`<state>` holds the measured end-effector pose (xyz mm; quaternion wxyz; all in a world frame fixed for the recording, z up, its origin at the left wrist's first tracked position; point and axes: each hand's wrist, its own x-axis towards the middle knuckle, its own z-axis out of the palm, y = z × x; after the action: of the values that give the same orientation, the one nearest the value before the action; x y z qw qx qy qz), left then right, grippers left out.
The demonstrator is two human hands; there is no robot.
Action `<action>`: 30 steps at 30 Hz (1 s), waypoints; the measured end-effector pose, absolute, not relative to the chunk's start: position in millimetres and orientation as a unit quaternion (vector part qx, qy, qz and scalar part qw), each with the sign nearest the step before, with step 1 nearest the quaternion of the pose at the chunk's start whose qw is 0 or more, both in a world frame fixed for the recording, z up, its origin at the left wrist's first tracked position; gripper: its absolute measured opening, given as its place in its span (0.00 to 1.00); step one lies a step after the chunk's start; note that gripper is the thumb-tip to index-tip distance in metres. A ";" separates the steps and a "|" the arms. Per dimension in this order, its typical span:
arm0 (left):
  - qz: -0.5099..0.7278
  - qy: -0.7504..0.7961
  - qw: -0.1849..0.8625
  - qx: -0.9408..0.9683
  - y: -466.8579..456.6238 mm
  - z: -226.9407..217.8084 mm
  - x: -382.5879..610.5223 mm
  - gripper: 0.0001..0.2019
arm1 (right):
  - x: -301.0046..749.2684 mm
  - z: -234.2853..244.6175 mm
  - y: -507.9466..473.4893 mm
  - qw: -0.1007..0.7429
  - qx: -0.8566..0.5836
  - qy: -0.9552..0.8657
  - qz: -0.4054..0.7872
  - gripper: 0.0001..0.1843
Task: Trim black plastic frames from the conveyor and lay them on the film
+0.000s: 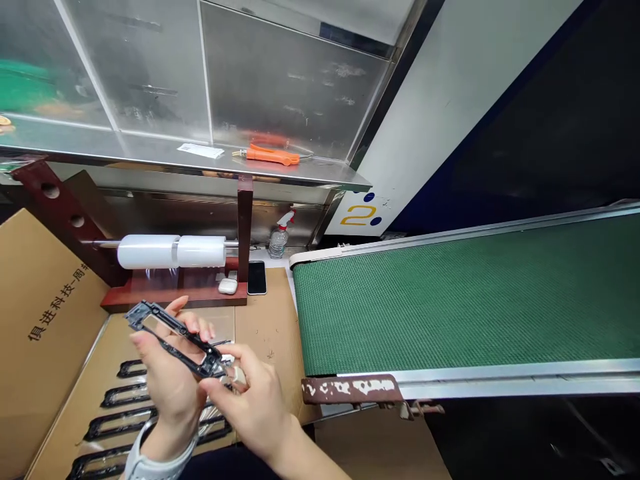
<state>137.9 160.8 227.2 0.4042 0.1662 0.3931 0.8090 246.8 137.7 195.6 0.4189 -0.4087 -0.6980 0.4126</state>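
Observation:
A black rectangular plastic frame (173,321) with an open middle is tilted in the air above the cardboard-covered bench. My left hand (173,373) is closed around its long sides, thumb on the near side and fingers behind. My right hand (257,397) pinches the lower right end of the same frame between thumb and fingers. Something small and clear or whitish shows at those fingertips, too small to make out. Below, several similar black frames (120,421) lie in a row on the cardboard, partly hidden by my left hand and wrist.
A wooden stand holds white film rolls (150,251). Nearby are an earbud case (228,286), a phone (257,277) and a spray bottle (279,239). An orange tool (273,155) lies on the metal shelf (320,175). A green conveyor belt (450,300) runs right; a cardboard box (35,380) stands left.

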 end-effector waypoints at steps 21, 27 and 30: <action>0.835 0.393 0.340 0.179 167.2 248.6 139.5 0.29 | 259.5 205.4 123.9 0.418 -0.385 -0.799 0.194 0.12; 0.822 0.419 0.332 0.197 163.3 252.4 141.9 0.27 | 262.3 206.7 124.1 0.405 -0.396 -0.799 0.202 0.12; 0.811 0.430 0.335 0.209 161.7 251.5 142.4 0.26 | 263.6 205.7 124.7 0.396 -0.402 -0.799 0.209 0.12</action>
<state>142.4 161.7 251.5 0.3353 0.2095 0.4304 0.8115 263.6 124.7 205.7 0.3956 -0.4019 -0.7989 0.2090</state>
